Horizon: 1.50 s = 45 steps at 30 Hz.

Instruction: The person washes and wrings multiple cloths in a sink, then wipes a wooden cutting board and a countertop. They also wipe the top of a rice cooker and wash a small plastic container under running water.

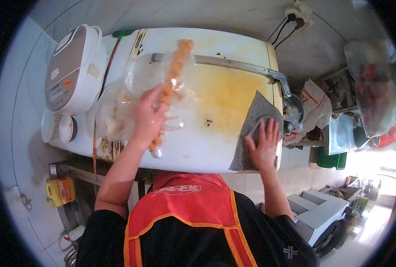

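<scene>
My left hand, slightly blurred, has its fingers closed on a long clear plastic bag of orange food pieces. The bag slants across a white freezer-like lid, and its lower end shows beneath my wrist. More clear plastic bags with pale contents lie just left of that hand. At the lid's right end, my right hand presses flat on a grey cloth, fingers spread. Part of the cloth hangs close to the right edge. Yellow-brown stains mark the lid's middle.
A rice cooker stands at the left end, with small white bowls below it. A metal strip crosses the lid's far side. Plugged cables hang from the wall. Plastic bags and a cluttered rack flank the right side.
</scene>
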Available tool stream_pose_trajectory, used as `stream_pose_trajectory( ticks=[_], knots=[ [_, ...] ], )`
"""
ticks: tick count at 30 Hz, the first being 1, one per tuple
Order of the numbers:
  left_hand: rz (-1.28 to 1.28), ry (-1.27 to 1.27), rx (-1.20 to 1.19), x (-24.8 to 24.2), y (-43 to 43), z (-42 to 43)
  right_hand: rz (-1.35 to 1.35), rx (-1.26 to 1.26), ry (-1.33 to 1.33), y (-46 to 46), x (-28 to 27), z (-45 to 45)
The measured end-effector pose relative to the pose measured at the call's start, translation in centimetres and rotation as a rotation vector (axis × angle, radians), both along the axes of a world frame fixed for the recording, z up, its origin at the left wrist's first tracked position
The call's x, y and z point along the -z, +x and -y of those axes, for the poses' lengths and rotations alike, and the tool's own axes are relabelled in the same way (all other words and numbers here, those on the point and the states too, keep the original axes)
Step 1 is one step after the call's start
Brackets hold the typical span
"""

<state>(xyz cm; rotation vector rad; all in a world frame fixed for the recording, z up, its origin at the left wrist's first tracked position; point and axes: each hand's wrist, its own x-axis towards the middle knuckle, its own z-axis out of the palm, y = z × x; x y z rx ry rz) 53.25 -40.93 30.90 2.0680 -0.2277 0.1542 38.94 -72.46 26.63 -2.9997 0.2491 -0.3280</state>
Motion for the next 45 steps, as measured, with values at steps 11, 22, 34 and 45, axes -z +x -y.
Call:
stream_pose_trajectory(
  ticks=[11, 22, 34, 45],
  knots=[
    [0.091, -0.037, 0.366, 2.0, 1.8, 16.0, -0.267, -1.235, 0.041, 1.5, 1.4, -14.7],
    [0.26, 0.279, 0.331, -4.3, -2.3, 6.4, -0.172, -1.157, 0.363, 10.0, 3.3, -33.7],
    [-0.071, 0.086, -0.39, -3.0, -17.5, -22.9, 0.008, -0.221, 0.162, 31.8, 3.2, -37.6],
    [-0.404, 0.141, -0.29, 3.5, -17.2, -24.7, -0.03, -0.923, 0.121, 9.6, 0.6, -38.4]
  ],
)
